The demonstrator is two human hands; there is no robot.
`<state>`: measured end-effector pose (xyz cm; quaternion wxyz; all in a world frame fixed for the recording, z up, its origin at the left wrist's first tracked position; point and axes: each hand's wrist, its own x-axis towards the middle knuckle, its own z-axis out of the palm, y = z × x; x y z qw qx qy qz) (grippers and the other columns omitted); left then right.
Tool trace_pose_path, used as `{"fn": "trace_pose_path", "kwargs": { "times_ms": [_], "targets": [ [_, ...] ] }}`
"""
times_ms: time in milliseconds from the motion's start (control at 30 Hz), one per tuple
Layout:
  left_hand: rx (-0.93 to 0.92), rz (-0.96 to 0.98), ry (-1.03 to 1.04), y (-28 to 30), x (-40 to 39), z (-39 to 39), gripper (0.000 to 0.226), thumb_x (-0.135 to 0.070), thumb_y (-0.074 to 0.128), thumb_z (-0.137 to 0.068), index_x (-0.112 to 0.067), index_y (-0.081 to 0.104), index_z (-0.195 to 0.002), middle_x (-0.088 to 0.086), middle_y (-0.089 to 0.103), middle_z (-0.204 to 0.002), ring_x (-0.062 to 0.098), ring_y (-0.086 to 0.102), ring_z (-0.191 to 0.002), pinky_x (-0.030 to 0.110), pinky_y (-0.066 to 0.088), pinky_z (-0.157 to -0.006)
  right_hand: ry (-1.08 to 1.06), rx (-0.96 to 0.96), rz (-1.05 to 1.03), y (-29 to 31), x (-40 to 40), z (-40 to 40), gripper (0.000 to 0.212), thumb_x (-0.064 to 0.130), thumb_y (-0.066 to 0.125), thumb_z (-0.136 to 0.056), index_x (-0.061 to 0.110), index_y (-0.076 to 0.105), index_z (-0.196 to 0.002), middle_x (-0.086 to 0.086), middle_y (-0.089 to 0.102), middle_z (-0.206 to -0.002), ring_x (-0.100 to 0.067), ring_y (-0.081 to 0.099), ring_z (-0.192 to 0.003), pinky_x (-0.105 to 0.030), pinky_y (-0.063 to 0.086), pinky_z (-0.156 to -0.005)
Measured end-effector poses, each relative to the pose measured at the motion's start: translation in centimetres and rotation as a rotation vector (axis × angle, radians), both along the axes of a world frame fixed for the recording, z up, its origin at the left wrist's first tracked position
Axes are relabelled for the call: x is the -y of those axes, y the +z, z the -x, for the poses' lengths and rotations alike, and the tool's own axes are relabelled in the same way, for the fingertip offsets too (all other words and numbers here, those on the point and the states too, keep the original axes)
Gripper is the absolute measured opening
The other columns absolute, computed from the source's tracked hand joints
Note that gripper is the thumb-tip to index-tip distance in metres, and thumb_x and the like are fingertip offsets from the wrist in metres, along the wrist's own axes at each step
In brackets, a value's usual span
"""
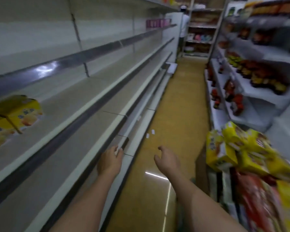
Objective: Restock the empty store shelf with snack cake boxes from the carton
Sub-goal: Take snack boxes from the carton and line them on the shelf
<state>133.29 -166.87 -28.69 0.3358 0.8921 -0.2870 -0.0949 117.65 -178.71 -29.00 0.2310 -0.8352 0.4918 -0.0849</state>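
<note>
Yellow snack cake boxes [12, 118] stand stacked at the far left on a long bare shelf [84, 91] of the left-hand rack. More yellow snack cake boxes [233, 148] are piled at the lower right; the carton around them is not clearly visible. My left hand [110, 160] hovers over the front edge of a lower shelf, fingers relaxed and holding nothing. My right hand [167, 159] hangs over the aisle floor, fingers loosely spread, also holding nothing. The frame is motion-blurred.
A narrow aisle with a yellow-brown floor [179, 104] runs ahead. Stocked shelves [251, 84] with bottles and packets line the right side. A person [184, 22] stands at the far end beside another rack. A white step or box [172, 67] sits on the floor by the left rack.
</note>
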Motion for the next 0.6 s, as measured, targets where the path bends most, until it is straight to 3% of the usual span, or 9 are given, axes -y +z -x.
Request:
{"fn": "trace_pose_path", "kwargs": {
  "times_ms": [200, 300, 600],
  "targets": [
    [-0.077, -0.020, -0.251, -2.2, 2.6, 10.7, 0.040, -0.036, 0.044, -0.097, -0.015, 0.058, -0.128, 0.008, 0.062, -0.125, 0.027, 0.059, -0.110, 0.039, 0.050, -0.090, -0.254, -0.042, -0.011, -0.9, -1.1, 13.4, 0.046, 0.030, 0.047, -0.095, 0.016, 0.046, -0.138, -0.005, 0.053, -0.135, -0.025, 0.047, -0.125, -0.035, 0.040, -0.099],
    [-0.056, -0.011, -0.385, -2.1, 4.5, 15.0, 0.040, -0.035, 0.044, -0.098, -0.013, 0.058, -0.127, 0.009, 0.061, -0.126, 0.028, 0.058, -0.112, 0.035, 0.048, -0.089, -0.368, -0.045, -0.001, -0.3, -0.5, 18.5, 0.040, 0.030, 0.049, -0.095, 0.017, 0.050, -0.133, -0.005, 0.055, -0.129, -0.025, 0.051, -0.120, -0.036, 0.045, -0.091],
    [-0.091, -0.011, -0.565, -1.6, 12.1, 21.5, 0.042, -0.039, 0.042, -0.098, -0.016, 0.055, -0.131, 0.003, 0.057, -0.130, 0.022, 0.055, -0.113, 0.033, 0.046, -0.085, -0.627, 0.019, 0.053, 0.7, 4.1, 25.8, 0.039, 0.031, 0.051, -0.093, 0.016, 0.053, -0.129, -0.006, 0.060, -0.124, -0.027, 0.053, -0.115, -0.037, 0.046, -0.091]
  ]
}}
